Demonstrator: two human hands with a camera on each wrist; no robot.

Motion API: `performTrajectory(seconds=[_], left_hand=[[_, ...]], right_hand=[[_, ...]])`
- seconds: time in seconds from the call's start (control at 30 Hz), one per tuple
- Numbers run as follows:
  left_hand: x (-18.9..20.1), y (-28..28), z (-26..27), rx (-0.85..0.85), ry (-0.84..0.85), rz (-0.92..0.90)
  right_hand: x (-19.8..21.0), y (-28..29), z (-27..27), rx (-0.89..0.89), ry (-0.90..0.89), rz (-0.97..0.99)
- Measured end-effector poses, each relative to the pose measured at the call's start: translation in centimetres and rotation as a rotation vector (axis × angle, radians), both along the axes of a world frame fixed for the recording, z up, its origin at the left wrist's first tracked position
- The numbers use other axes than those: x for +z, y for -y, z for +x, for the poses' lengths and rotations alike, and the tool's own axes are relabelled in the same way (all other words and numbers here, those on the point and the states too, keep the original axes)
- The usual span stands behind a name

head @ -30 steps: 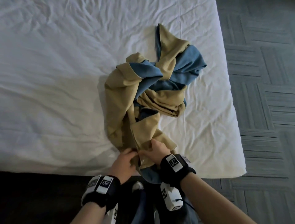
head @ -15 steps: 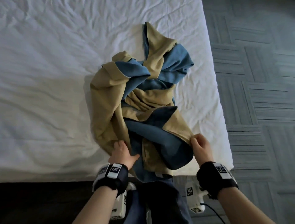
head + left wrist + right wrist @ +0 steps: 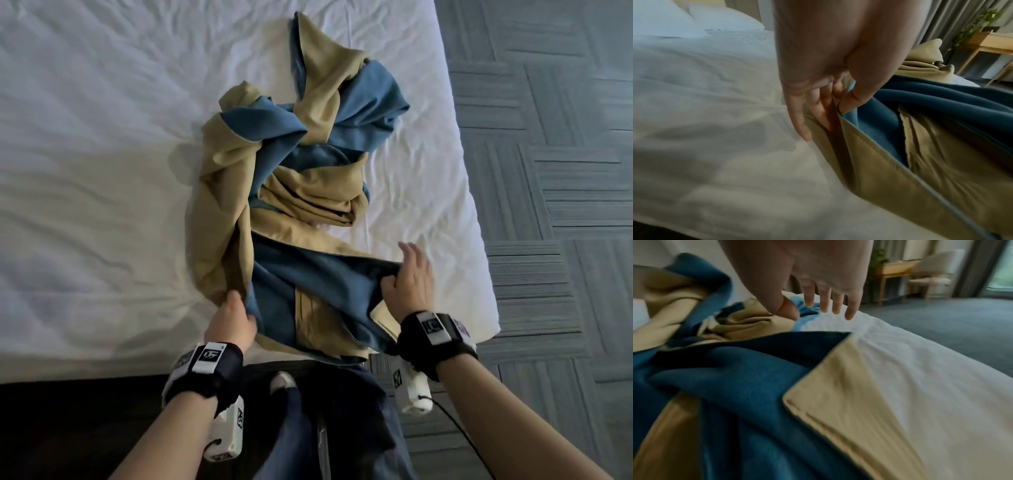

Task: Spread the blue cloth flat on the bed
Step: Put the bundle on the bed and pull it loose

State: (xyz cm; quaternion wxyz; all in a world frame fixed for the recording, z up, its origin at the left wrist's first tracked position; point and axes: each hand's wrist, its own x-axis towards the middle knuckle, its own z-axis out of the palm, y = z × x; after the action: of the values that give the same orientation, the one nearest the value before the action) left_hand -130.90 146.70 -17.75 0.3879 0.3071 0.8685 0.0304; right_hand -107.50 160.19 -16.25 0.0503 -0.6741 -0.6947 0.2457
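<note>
Fingers of my left hand [image 3: 232,317] pinched the cloth [image 3: 298,192] at its near left edge, thumb pressed against them through the fabric. Right hand [image 3: 409,279] hovered over the near right corner, fingers [image 3: 851,311] straight and loose, gripping nothing. Cloth lay bunched and twisted, blue and tan, on the bed [image 3: 102,171] near its right side, its near edge hanging off.

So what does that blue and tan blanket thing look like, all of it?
The blue cloth is soft-looking fabric, blue on one face and tan on the other, with stitched hems. It lies crumpled and twisted on the white bed, its near edge hanging over the side. The left hand pinches its near-left edge; the right hand touches a blue fold, fingers mostly straight.
</note>
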Motion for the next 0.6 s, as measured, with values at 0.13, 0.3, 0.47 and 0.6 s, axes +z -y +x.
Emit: performTrajectory(seconds=[0.13,0.3,0.47,0.6], left_hand=[[-0.5,-0.3,0.5,0.092,0.076,0.087],[-1.7,0.0,0.4,0.146,0.092,0.121],[-1.9,0.8,0.5,0.412,0.09,0.331],[-0.9,1.2,-0.4,0.463,0.112,0.406]], right_hand=[[-1.1,-2.1,-4.4,0.281,0.178,-0.149],[-2.8,-1.8,-5.0,0.308,0.223,-0.355],[-2.6,-0.7,-3.8,0.308,0.028,-0.265],[-2.4,-1.2,-0.6,0.234,0.039,-0.167]])
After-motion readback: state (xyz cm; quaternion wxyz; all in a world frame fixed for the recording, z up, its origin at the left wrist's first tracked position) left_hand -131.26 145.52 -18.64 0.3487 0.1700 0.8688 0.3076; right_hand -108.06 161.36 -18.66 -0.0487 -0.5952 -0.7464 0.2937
